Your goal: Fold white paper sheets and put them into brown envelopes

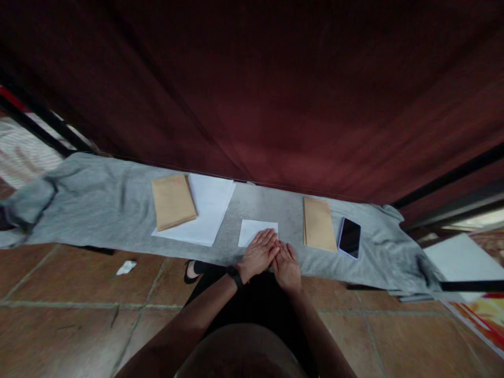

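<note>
A small folded sheet of white paper (249,231) lies on the grey cloth in front of me. My left hand (259,254), with a dark band at the wrist, rests flat over its right part, fingers stretched out. Beside it, my right hand (287,266) lies flat at the paper's right edge, its fingertips touching the left hand. Neither hand grips anything. The paper's lower right corner is hidden under the hands. To the right lies a stack of brown envelopes (319,224).
Left on the grey cloth (98,199), another brown envelope stack (173,202) sits on larger white sheets (208,210). A phone (349,238) lies at right. A dark red panel (252,105) rises behind. Crumpled white paper (126,267) is on the tiled floor (79,336).
</note>
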Demonstrator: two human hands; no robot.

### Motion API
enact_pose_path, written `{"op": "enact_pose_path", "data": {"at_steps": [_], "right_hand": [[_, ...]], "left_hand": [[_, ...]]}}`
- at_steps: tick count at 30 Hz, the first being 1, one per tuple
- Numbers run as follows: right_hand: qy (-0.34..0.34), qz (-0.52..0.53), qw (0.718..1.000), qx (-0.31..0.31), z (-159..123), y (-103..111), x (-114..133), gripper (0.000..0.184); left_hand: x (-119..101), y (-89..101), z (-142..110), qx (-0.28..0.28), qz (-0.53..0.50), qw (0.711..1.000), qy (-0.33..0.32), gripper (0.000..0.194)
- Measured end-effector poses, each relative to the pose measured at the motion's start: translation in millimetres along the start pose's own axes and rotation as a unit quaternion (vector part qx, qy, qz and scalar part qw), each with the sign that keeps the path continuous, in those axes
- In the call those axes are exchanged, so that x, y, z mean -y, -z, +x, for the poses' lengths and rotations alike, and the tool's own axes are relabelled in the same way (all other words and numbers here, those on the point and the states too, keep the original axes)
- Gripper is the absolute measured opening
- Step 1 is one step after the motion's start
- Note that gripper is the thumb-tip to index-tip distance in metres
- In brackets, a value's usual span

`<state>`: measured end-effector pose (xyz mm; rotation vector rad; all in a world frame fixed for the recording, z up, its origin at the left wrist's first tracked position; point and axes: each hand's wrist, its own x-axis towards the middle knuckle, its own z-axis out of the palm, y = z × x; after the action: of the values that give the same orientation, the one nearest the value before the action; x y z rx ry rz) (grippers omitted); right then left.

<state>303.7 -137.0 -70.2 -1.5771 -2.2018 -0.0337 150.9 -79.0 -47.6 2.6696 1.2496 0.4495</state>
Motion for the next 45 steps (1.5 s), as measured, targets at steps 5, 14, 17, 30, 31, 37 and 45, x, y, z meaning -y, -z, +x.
{"op": "enact_pose_path", "data": {"at_steps": [5,14,17,30,31,37,45], "right_hand": [[-0.008,-0.002,1.000,-0.001,0.7,-2.4,0.7,0.041],[-0.020,-0.011,1.000,-0.010,1.2,0.5,4.6,0.041],[-0.023,-0.010,1.000,-0.003,1.0,1.1,4.8,0.042],[-0.009,-0.011,1.000,0.021,1.7,6.5,4.0,0.047],[-0.006,-0.013,1.000,0.024,1.5,7.2,3.9,0.046],[0.000,-0.019,1.000,0.014,-7.7,7.4,2.4,0.048],[-0.043,-0.002,0.999,0.004,-21.9,9.5,2.5,0.049]], "left_hand": [[9.1,-1.0,13.3,0.009,0.004,1.000,0.019,0.055],[14.9,-3.9,27.0,0.016,0.013,0.999,0.041,0.058],[14.6,-3.6,22.5,0.007,0.020,0.999,0.047,0.058],[21.1,17.1,-41.7,-0.029,0.052,0.998,0.027,0.058],[24.2,18.7,-45.9,-0.034,0.057,0.997,0.032,0.058],[46.0,28.7,-67.9,-0.054,0.076,0.993,0.068,0.060],[33.4,30.1,-68.1,-0.067,0.078,0.991,0.090,0.063]]}}
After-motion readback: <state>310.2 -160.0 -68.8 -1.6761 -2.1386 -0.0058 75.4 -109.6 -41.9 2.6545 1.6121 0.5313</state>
